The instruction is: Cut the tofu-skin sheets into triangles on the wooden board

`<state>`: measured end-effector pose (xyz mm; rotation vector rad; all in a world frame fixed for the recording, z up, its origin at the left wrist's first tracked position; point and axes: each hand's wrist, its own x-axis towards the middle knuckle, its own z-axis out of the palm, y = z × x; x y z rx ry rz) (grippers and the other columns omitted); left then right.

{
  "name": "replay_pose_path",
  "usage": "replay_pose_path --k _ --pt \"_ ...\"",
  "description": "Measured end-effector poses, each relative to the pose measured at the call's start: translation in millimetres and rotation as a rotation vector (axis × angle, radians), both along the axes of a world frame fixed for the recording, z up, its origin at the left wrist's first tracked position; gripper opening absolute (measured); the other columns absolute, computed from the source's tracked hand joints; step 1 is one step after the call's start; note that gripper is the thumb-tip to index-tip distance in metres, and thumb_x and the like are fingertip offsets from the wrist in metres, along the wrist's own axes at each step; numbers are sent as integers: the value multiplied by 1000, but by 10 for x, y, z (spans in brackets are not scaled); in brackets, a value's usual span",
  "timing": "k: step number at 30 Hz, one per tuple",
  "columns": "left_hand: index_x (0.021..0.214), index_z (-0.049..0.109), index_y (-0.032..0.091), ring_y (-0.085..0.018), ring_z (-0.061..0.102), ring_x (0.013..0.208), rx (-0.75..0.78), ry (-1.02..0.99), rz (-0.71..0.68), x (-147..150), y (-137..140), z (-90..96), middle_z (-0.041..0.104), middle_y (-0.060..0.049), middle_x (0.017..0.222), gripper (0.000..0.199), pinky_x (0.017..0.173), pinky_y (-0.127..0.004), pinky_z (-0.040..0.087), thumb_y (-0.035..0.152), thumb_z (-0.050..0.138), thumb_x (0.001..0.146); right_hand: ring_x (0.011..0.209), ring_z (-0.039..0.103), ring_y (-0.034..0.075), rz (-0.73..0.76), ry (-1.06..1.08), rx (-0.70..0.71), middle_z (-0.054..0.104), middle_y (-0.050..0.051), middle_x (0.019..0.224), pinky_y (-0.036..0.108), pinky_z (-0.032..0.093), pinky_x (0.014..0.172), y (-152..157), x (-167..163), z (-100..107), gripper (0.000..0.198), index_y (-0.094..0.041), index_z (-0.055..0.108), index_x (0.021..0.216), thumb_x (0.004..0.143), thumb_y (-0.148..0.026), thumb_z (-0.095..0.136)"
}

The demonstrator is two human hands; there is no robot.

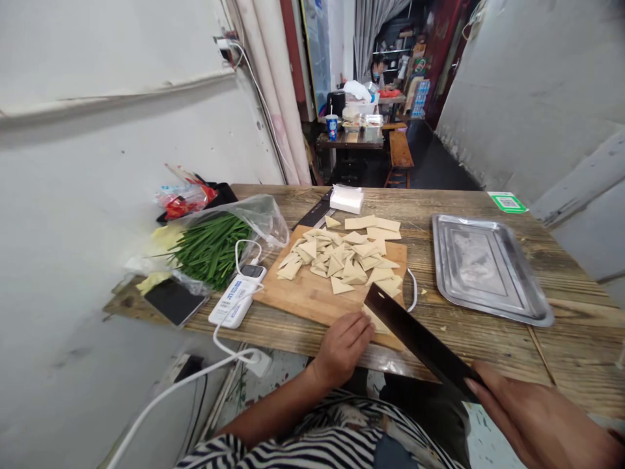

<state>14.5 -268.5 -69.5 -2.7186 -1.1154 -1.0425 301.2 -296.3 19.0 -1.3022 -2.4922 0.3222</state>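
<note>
Slices [344,254] lie on the cutting board [288,296] on the table [581,352]. Left of the board is a device [234,303], with greens [209,251] in a bag [266,212] just beyond; to the right is the tray [481,260].

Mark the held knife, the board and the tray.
Held knife [418,343]: head view, middle of the dark blade.
Board [293,296]: head view, bare wood on its near left part.
Tray [481,264]: head view, bare middle of its floor.

I record one head-worn view from above the near edge of the tabletop [420,205], facing forward and down, close to left hand [343,346] and right hand [541,417], reaching beyond the far edge.
</note>
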Motion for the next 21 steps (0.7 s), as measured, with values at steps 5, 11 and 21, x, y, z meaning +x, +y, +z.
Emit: replay_pose_path --k 5,11,21 --pt "120 48 8 -24 45 116 4 -12 -16 10 7 23 58 -17 113 35 93 -45 44 11 42 86 44 61 12 56 -19 -72 61 -5 54 20 43 40 7 -7 42 16 -22 45 88 93 -27 31" --pt "119 49 6 -24 44 117 -8 -7 -22 12 9 63 58 -17 113 35 95 -44 43 10 41 86 43 62 13 78 -11 -9 63 -5 56 20 43 40 27 -77 121 13 -23 44 90 92 -23 30" --pt "117 50 6 -23 45 116 -6 -7 -25 8 5 79 59 -17 112 33 95 -44 44 10 39 86 50 65 16 78 -119 46 68 0 63 22 40 34 43 -46 94 17 -21 45 94 93 -26 29"
